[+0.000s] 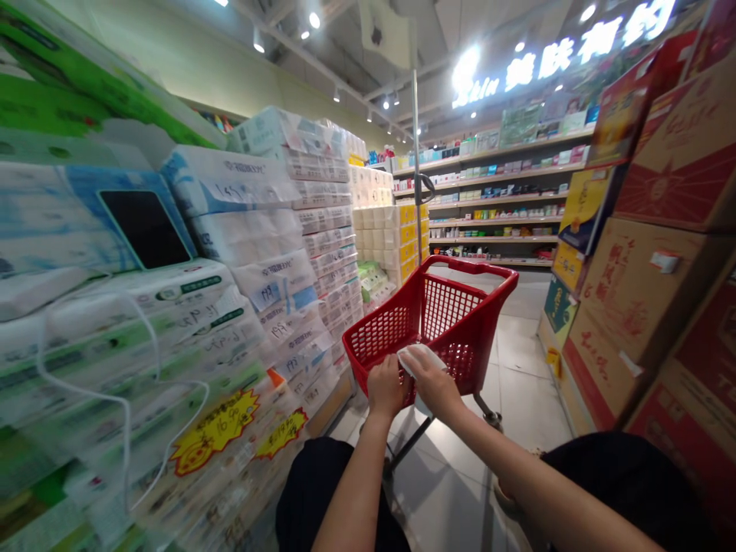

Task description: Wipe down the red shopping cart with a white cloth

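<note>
A red plastic shopping cart [476, 345] with perforated walls stands on metal legs in front of my knees. On its near rim, my left hand [386, 387] is closed, fingers curled over the edge. Just to the right, my right hand [432, 381] presses a white wipe or cloth [440, 362] against the same rim; part of the cloth hangs below the fingers. Both hands are close together, and the stretch of rim beneath them is hidden. A grey metal pole [415, 138] rises behind the cart's far side.
Stacked tissue packs [276, 284] line the left side, with a phone [146, 228], a white cable [86, 389] and yellow price signs [218, 431]. Cardboard cartons [644, 284] are piled on the right. Shelves of small goods [494, 195] stand behind, and pale floor tiles [529, 383] run between.
</note>
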The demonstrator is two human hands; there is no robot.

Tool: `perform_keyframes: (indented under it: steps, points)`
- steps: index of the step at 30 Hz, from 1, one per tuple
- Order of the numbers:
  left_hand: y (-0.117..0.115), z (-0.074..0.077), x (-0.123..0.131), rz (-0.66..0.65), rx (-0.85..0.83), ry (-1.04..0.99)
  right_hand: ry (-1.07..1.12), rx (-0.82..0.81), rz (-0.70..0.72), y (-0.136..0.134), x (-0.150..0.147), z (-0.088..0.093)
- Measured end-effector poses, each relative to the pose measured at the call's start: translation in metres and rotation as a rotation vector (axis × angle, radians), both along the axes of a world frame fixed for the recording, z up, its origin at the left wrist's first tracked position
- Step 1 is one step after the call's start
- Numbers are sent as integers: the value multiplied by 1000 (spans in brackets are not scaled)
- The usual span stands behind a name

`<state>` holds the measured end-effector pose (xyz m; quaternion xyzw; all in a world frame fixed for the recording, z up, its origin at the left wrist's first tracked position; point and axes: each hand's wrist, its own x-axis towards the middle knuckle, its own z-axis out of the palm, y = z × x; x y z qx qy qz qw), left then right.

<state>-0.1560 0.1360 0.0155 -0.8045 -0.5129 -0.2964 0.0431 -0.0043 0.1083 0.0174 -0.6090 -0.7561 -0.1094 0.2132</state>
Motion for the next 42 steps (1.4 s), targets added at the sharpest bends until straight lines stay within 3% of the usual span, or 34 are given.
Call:
perform_keyframes:
  steps: [2,4,8,10,15,18,21,23,26,30,34,38,42]
  points:
    - [0,0,-4,3,4,-6,-48,8,66,-1,2,0]
    - [0,-1,-7,8,4,-10,-80,27,72,2,22,6]
    - [1,-3,-8,19,12,-8,3,69,-79,7,52,15]
    - [1,-3,-7,21,12,-6,34,58,-75,3,40,9]
    - [-1,0,-10,46,17,16,-29,35,138,-9,0,-12]
    - [-1,2,-12,55,18,5,-79,46,122,-3,27,-4]
    - [-2,2,-12,59,15,-14,-37,67,-26,9,71,14]
    - [-1,2,-10,61,17,-20,6,62,-113,14,83,21]
    - [0,2,-9,72,40,-30,44,42,-164,14,63,17]
    - [3,4,-16,99,71,-42,13,-4,-69,8,23,9]
    - [6,7,-27,136,127,-88,-67,-51,-10,7,35,20]
    - [2,9,-26,191,207,-91,-47,-22,-94,7,46,21]
    - [-7,3,-6,34,243,-40,-50,-7,-64,1,17,1]
